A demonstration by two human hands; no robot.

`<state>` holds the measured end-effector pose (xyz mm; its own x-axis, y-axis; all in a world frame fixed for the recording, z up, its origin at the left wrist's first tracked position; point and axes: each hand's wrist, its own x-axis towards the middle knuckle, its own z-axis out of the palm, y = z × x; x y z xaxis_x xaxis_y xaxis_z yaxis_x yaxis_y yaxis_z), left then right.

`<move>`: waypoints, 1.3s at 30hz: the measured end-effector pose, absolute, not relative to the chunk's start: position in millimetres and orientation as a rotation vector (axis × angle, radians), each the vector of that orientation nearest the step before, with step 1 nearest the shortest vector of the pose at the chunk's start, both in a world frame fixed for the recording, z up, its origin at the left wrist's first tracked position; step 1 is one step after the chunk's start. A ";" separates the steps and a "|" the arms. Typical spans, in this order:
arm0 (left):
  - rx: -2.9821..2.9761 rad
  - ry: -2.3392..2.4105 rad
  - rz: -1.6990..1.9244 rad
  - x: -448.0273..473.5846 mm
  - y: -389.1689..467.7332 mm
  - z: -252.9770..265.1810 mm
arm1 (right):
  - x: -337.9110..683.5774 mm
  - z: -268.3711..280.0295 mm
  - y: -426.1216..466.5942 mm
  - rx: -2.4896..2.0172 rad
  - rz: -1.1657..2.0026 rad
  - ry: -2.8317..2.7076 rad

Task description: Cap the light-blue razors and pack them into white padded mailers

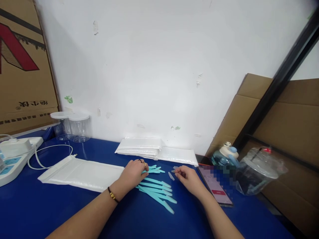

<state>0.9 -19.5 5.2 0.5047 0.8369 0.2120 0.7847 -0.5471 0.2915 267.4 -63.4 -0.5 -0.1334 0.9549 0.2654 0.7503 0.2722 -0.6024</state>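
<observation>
Several turquoise eyebrow razors (156,191) lie fanned out on the blue tabletop, with translucent caps over their blade ends. Behind them is a small pile of more turquoise razors (156,170). My left hand (134,173) is at this pile, fingers curled and thumb pressed in, with a turquoise handle showing at the fingertips. To the right, my right hand (188,179) has its thumb and fingers together beside a few small translucent caps (171,176). One seems to be in its pinch, though the fingers partly hide it.
A white padded mailer (82,174) lies at left, and stacked white mailers (139,146) rest by the wall. Two clear jars (79,129), a power strip (22,161) and a cable stand left. At right are a phone (215,186), a figurine (225,154) and a bagged cup (260,169).
</observation>
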 end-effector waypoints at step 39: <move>2.305 1.184 0.669 8.2 -31.3 17.3 | 235.5 1.6 -66.6 -1.161 1.175 -1.241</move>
